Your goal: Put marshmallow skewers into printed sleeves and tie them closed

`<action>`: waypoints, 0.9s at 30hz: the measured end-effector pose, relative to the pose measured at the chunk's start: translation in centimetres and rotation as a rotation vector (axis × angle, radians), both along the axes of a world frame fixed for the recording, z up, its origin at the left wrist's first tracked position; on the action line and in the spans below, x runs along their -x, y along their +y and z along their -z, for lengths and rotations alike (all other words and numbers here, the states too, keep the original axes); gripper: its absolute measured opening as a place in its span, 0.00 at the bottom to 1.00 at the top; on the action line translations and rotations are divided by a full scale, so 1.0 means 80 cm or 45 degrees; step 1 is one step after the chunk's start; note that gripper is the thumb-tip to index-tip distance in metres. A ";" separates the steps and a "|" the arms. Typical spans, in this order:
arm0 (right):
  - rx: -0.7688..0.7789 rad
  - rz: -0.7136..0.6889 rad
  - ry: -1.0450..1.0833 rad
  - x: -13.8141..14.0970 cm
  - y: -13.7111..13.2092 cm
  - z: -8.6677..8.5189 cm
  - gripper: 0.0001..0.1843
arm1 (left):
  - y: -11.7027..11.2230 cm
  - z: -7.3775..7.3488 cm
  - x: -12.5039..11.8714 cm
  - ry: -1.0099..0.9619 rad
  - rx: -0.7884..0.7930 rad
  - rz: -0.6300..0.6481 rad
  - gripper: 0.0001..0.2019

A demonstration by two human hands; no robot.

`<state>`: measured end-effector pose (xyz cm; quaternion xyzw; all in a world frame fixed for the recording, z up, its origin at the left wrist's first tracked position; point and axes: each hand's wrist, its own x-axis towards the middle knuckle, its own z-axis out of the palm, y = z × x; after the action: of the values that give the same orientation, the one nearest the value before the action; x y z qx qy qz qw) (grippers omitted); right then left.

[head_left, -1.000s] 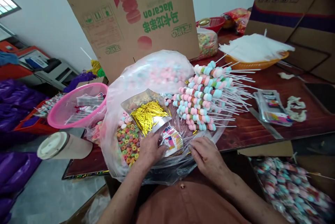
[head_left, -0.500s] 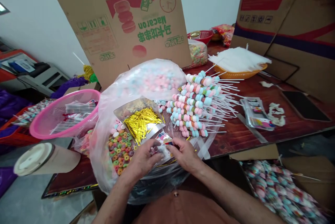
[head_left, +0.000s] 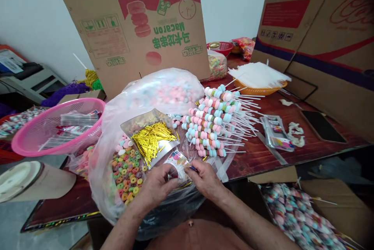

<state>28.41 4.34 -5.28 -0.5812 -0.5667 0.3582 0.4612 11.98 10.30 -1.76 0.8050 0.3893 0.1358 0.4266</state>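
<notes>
A small clear printed plastic bag [head_left: 177,160] is between my two hands, low in the middle of the view. My left hand [head_left: 159,183] is closed around its near left part, thumb and fingers curled. With thumb and forefinger, my right hand [head_left: 204,178] pinches the bag's right edge. Fingers hide the bag's contents, if any. Just beyond lies an open pouch of gold twist ties [head_left: 153,140]. Colourful cereal rings [head_left: 126,176] lie left of my left hand in a large clear plastic bag [head_left: 97,172]. Stacked marshmallow skewers [head_left: 210,121] lie beyond my right hand, sticks pointing right.
A pink basket [head_left: 23,137] of flat packets and a lidded cup [head_left: 55,179] stand left. Right are white sticks [head_left: 260,74] in a yellow basket, printed bags [head_left: 276,133] and a phone [head_left: 323,126]. A carton [head_left: 163,8] rises behind; wrapped skewers [head_left: 304,211] fill a box below right.
The camera view has shifted slightly. Both hands still hold the printed bag, which now sits a little lower, with more of its printed face showing.
</notes>
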 end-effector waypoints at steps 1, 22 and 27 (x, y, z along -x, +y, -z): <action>0.036 0.014 0.004 -0.001 -0.002 0.000 0.16 | -0.003 0.001 -0.001 0.013 -0.054 -0.014 0.09; -0.262 0.642 -0.728 -0.106 0.043 -0.094 0.22 | -0.006 -0.008 0.009 -0.214 -0.495 -0.145 0.17; -0.066 0.696 -1.781 -0.198 0.076 -0.144 0.10 | -0.004 -0.027 0.028 -0.352 -0.645 -0.204 0.12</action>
<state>44.21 10.45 6.22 -0.7821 -0.5713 -0.2357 0.0796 9.70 9.95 0.38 0.8263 0.3435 0.3702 0.2492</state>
